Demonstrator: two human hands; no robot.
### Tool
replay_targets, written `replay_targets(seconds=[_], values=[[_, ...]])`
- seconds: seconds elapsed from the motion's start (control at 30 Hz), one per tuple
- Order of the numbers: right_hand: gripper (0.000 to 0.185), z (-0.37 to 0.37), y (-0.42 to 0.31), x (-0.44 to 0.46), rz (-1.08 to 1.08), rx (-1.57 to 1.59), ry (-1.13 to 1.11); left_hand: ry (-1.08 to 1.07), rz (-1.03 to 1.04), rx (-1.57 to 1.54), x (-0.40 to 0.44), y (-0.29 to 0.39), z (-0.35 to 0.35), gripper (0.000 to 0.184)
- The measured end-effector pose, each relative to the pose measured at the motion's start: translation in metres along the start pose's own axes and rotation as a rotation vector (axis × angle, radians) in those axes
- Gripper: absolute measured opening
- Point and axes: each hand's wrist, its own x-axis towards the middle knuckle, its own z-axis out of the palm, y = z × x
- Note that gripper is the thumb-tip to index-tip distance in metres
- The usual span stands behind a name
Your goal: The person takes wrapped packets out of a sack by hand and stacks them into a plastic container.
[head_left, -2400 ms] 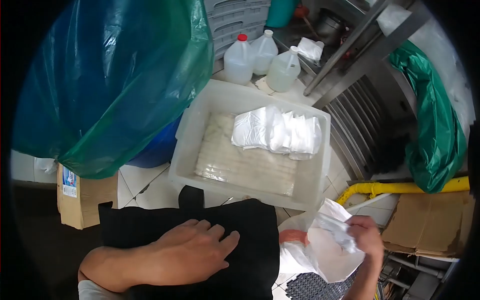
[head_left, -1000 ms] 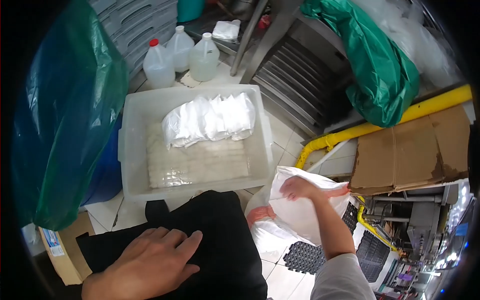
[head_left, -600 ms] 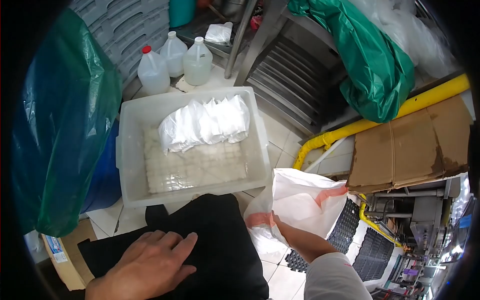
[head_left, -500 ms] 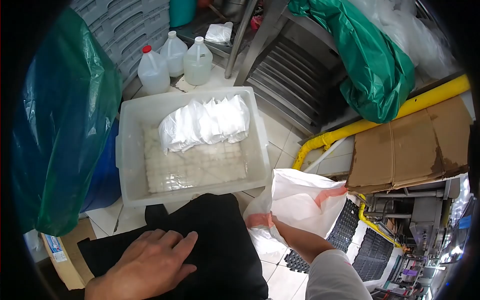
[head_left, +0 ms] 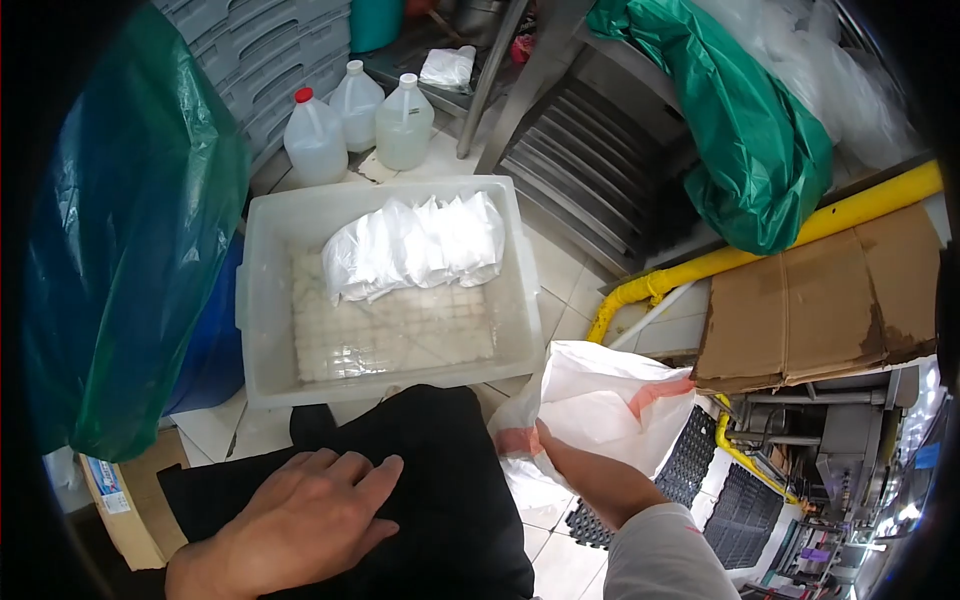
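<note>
Left hand (head_left: 305,512): lies palm down on the black cloth (head_left: 450,490) over the lap, fingers lightly bent and a little apart, thumb held off to the side.
Right hand (head_left: 553,452): reaches into the white sack (head_left: 590,405), showing only near the wrist; its fingers are hidden, so I cannot tell whether they are apart, together or clamped on something.
Sack: on the floor by the tub's near right corner, mouth wide open, pinkish-red bands on its sides.
Tub (head_left: 267,300): pale plastic, in front of the black cloth.
Inside the tub: white packets (head_left: 415,248) in a row towards the far side, over a layer of pale pieces (head_left: 340,345) too unclear to name.
Jugs (head_left: 316,145): three, upright just beyond the tub, the leftmost with a red cap.
Left side: a green bag (head_left: 150,250) hangs over a blue barrel (head_left: 212,350).
Right side: a yellow pipe (head_left: 715,264) runs behind brown cardboard (head_left: 815,300).
</note>
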Motion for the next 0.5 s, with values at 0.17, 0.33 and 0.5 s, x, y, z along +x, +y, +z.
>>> replay_targets(seconds=[0.17, 0.33, 0.5], values=[[0.033, -0.118, -0.089, -0.037, -0.222, -0.317, -0.107, -0.022, -0.011, -0.01, -0.002, -0.002, -0.002, 0.053], [0.043, -0.206, -0.069, -0.063, 0.116, 0.448, -0.065, -0.003, 0.007, -0.019, -0.003, 0.003, -0.002, 0.053], [0.039, -0.219, -0.007, -0.048, 0.185, 0.865, 0.121, -0.004, -0.025, -0.034, -0.011, -0.003, -0.003, 0.052]])
